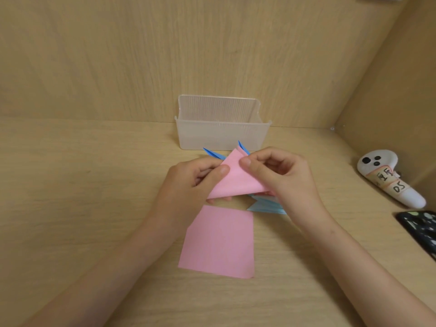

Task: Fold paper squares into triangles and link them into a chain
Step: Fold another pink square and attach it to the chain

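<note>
At centre frame you are holding a pink triangle (238, 178) just above the table (94, 185), its apex pointing toward the top of the frame and its long edge sagging open toward you. Your left hand (188, 182) is pinching the triangle's left edge, thumb flat on top and fingers curled underneath. Your right hand (283, 175) is pinching the right side near the apex, with thumb and forefinger closed on the paper and the other fingers loosely curled. Gripping both sides like this is probably serving to line up the layers and set the crease, so the step in hand looks like folding rather than linking.

Dark blue points (213, 154) are poking out just behind the triangle, and light blue folds (266, 206) are showing under your right wrist. Whether these are already linked cannot be told, as your hands are covering them.

Directly below your hands, at lower centre, a pink square (219, 241) is lying flat and unfolded within easy reach, likely waiting as the next sheet.

Above centre, a clear plastic box (221, 128) is standing against the back wall. At the right edge, a white controller (387, 178) with a taped label and a dark phone (420, 230) are lying well apart from the work.
</note>
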`<state>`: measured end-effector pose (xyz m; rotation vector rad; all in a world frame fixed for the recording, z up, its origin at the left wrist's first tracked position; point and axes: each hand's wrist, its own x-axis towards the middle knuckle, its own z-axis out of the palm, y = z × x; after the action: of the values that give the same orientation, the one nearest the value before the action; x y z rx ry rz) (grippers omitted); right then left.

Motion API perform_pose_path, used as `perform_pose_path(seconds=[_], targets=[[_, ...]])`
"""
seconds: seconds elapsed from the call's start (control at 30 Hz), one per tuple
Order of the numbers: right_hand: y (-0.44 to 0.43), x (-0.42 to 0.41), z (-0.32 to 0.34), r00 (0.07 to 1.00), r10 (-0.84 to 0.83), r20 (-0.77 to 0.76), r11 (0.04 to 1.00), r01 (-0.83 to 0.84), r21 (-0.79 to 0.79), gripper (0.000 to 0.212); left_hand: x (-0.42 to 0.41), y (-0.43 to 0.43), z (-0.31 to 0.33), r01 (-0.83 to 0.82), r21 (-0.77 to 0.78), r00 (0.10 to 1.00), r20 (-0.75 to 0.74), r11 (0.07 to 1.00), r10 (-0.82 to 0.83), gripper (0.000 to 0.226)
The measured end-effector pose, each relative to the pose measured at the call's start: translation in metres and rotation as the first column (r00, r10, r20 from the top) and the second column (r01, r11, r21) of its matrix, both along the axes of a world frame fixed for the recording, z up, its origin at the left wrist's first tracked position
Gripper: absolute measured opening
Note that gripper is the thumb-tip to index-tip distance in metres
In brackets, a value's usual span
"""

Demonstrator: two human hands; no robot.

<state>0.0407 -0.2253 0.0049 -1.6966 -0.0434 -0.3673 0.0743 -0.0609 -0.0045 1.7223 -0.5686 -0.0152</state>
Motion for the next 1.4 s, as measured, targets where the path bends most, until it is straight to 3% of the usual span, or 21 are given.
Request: perform_pose_path(seconds=[0.13, 0.2, 0.3, 0.63, 1.4], targets=[[0.001, -0.001, 0.0, 1.0, 0.016, 0.005, 1.0, -0.016, 0.004, 0.012, 0.0, 0.0, 0.0, -0.038, 0.007, 0.998, 0.052, 0.999, 0.038, 0.017], [0.001, -0.001, 0.0, 0.999, 0.033, 0.007, 0.999, -0.033, -0.007, 0.011, -0.001, 0.0, 0.003, -0.062, -0.051, 0.998, 0.013, 0.997, 0.063, 0.011], [0.001, -0.002, -0.002, 0.998, 0.068, 0.016, 0.997, -0.067, -0.038, 0.011, -0.002, 0.0, 0.006, -0.113, -0.128, 0.994, -0.016, 0.985, 0.112, 0.024], [0.001, -0.001, -0.002, 0.995, 0.088, 0.038, 0.995, -0.086, -0.055, 0.011, -0.004, -0.002, 0.01, -0.137, -0.193, 0.99, -0.039, 0.972, 0.132, 0.026], [0.003, -0.003, 0.0, 0.996, 0.091, 0.027, 0.995, -0.09, -0.045, 0.014, -0.006, -0.003, 0.011, -0.143, -0.211, 0.99, -0.05, 0.967, 0.135, 0.029]])
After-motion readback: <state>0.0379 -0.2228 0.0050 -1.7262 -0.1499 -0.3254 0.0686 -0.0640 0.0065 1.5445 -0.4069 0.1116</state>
